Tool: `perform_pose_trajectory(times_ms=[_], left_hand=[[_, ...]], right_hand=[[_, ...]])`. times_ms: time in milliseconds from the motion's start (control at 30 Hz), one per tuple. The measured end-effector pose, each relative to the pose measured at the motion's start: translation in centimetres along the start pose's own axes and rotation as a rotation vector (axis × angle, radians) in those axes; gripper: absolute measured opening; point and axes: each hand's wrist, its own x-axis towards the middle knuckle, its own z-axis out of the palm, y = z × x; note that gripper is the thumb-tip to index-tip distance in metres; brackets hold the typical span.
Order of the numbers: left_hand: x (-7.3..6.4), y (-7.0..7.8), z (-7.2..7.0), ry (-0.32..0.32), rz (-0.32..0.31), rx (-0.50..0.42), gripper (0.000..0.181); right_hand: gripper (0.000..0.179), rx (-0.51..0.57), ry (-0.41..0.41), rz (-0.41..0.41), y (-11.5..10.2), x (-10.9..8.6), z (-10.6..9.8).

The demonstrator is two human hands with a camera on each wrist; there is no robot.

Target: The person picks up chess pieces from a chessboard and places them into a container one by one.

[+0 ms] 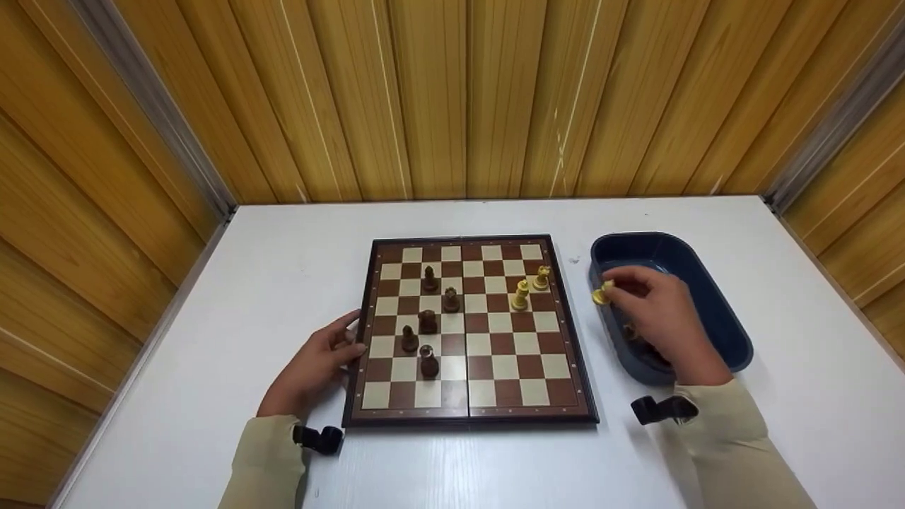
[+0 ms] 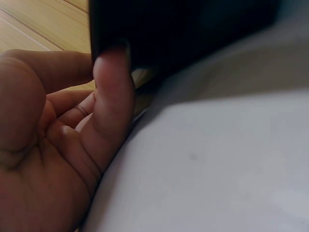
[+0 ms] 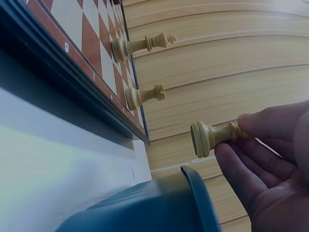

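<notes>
The person's right hand (image 1: 654,304) hovered over the near-left part of a dark blue oval plastic tub (image 1: 714,300), its fingertips pinching a pale yellow wooden chess piece (image 1: 602,293) by the top, so the round base pointed toward the board; the right wrist view showed that piece (image 3: 208,137) held clear above the tub's rim (image 3: 193,193), touching nothing else. The tub sat on the white table (image 1: 283,283), just beside the right edge of a brown-and-cream folding wooden chessboard (image 1: 470,332) with a dark raised frame. More pieces lay in the tub under the hand, too hidden to count. On the board, 2 pale yellow pieces stood upright near the right edge, a taller one (image 1: 521,295) and a shorter one (image 1: 541,277), the closest things to the held piece. 5 dark brown pieces stood apart on the left half: (image 1: 430,278), (image 1: 451,300), (image 1: 427,322), (image 1: 409,339) and (image 1: 429,361). The left hand (image 1: 318,364) rested on the table at the board's left edge, fingers loosely bent and holding nothing, the thumb (image 2: 113,92) pressed against the dark frame (image 2: 183,34). Yellow wooden panelling (image 1: 452,92) closed in the table on 3 sides.
</notes>
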Motion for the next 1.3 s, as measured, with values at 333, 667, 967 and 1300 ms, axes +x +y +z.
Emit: perform_pose_trajectory(times_ms=[333,667,967,1300], left_hand=[[0.0,-0.2,-0.3,-0.002,0.004,0.012,0.065],[0.1,-0.3,-0.2,-0.006,0.001,-0.004,0.067],[0.2,-0.4,-0.1,0.003,0.014,0.011,0.065],[0.1,-0.3,0.0,0.011,-0.003,-0.012,0.066]], right_hand=[[0.027,0.003,0.029,0.005,0.3,0.0,-0.4],[0.027,-0.054,0.015,0.044,0.5,0.2,-1.1],[0.03,-0.038,0.025,0.092,0.7,0.2,-1.7],[0.032,-0.047,0.026,0.143,1.5,0.3,-1.9]])
